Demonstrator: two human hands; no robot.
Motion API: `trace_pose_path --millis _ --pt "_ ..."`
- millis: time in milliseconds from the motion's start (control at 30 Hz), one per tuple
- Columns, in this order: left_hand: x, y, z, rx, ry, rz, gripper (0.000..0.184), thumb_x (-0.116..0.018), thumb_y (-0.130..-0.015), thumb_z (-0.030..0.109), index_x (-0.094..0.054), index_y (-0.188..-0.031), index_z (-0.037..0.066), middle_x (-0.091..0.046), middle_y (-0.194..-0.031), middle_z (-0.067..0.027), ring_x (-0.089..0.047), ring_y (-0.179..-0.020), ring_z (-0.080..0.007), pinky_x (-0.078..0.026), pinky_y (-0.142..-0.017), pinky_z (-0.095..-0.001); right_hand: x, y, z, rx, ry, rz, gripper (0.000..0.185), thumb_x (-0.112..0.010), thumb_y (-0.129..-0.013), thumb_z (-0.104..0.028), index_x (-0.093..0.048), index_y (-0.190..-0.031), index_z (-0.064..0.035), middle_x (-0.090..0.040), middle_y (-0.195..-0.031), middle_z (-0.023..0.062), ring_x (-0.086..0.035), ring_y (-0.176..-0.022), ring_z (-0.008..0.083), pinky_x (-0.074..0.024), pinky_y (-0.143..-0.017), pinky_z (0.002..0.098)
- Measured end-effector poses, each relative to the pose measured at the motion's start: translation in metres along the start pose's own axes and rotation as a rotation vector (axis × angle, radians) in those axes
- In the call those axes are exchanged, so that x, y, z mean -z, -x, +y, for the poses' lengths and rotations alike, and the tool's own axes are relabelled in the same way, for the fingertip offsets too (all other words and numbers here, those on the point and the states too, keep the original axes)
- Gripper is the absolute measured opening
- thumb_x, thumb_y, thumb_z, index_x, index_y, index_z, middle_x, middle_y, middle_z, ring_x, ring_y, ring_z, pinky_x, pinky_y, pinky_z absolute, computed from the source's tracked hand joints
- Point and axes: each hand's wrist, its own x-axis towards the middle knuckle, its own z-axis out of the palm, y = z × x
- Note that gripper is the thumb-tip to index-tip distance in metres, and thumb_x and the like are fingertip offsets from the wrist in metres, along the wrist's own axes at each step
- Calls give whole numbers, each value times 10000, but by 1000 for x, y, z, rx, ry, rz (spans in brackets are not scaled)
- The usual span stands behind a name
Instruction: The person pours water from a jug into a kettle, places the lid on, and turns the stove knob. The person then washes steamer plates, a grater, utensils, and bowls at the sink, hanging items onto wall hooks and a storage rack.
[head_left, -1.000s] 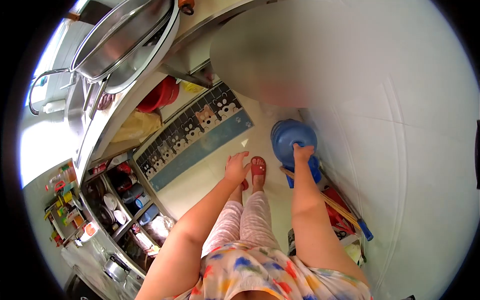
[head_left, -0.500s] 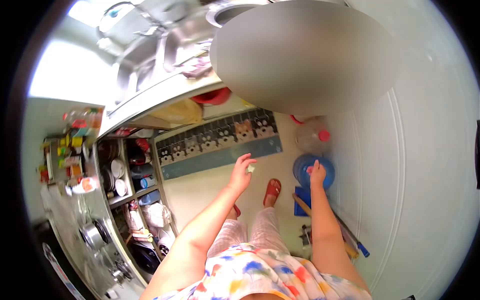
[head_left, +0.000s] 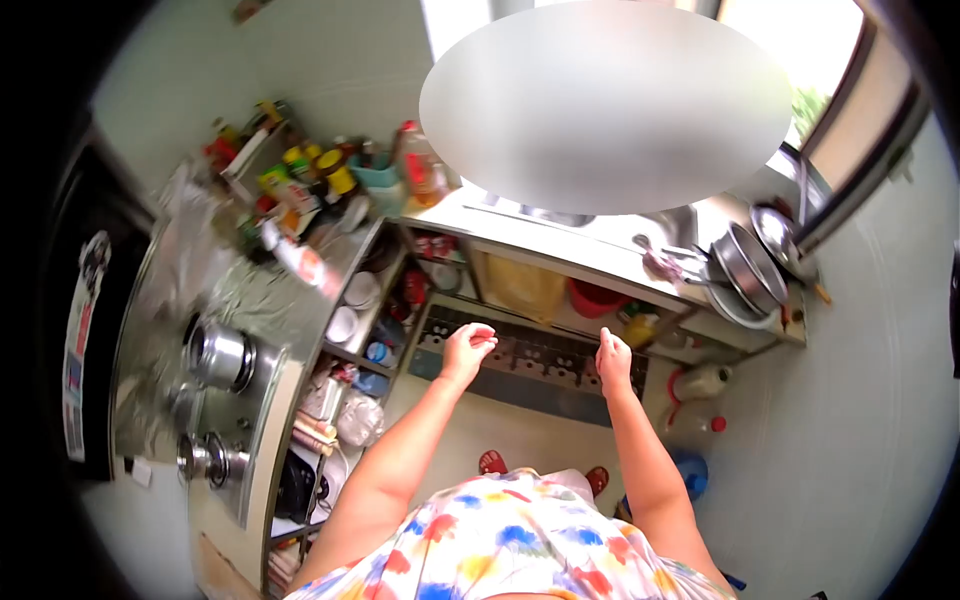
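My left hand (head_left: 468, 354) is raised in front of me over the patterned floor mat (head_left: 530, 365), its fingers loosely curved and apart with nothing between them. To its right, my right hand (head_left: 613, 360) hangs above the mat's right part, fingers folded together, with no object showing in it. Neither hand touches the counter or the mat. The blue water jug (head_left: 692, 472) stands on the floor beside my right forearm, partly hidden by it.
A counter (head_left: 590, 252) with a sink runs across ahead, pots (head_left: 748, 268) at its right end. Open shelves (head_left: 345, 375) and a stove pot (head_left: 222, 355) are at left. Clear bottles (head_left: 700, 425) stand on the floor at right. A grey blur covers the top middle.
The view has swung right and up toward the counter and window. My right hand has left the blue jug and is now above the mat. The jug now shows lower in view.
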Motion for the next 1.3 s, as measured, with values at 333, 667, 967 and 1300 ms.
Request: trace_pose_path --millis 333,667,967,1300 --pt "212 47 32 131 58 465 76 -636 -795 106 -609 -822 40 -590 -664 2 -504 -481 -51 -377 -432 -186 -244 -6 -48 89 53 -447 390 -501 -899 -366 -394 -595 -145 -336 -460 -60 -308 -368 51 -217 -350 219" --pt "286 -8 -32 252 -110 658 254 -568 -851 261 -617 -750 32 -574 -602 -10 -495 -511 -74 -405 -505 -238 -454 -107 -34 -67 164 -745 258 -507 -895 -292 -460 -767 -73 -429 -524 11 -402 -403 117 -299 -371 255" --pt "329 -61 -52 317 -91 668 141 -580 -836 117 -594 -946 31 -626 -861 -33 -566 -749 -94 -457 -715 -234 -629 -235 9 -232 202 -594 392 -628 -792 -341 -459 -1007 -59 -539 -846 68 -567 -564 168 -451 -429 272" --pt "339 -67 -39 392 188 766 216 -530 -887 140 -558 -1039 -10 -610 -967 -71 -576 -833 -119 -470 -755 -259 -635 -226 18 -160 182 -781 232 -582 -816 -192 -461 -921 -24 -540 -745 72 -540 -507 145 -473 -425 250"
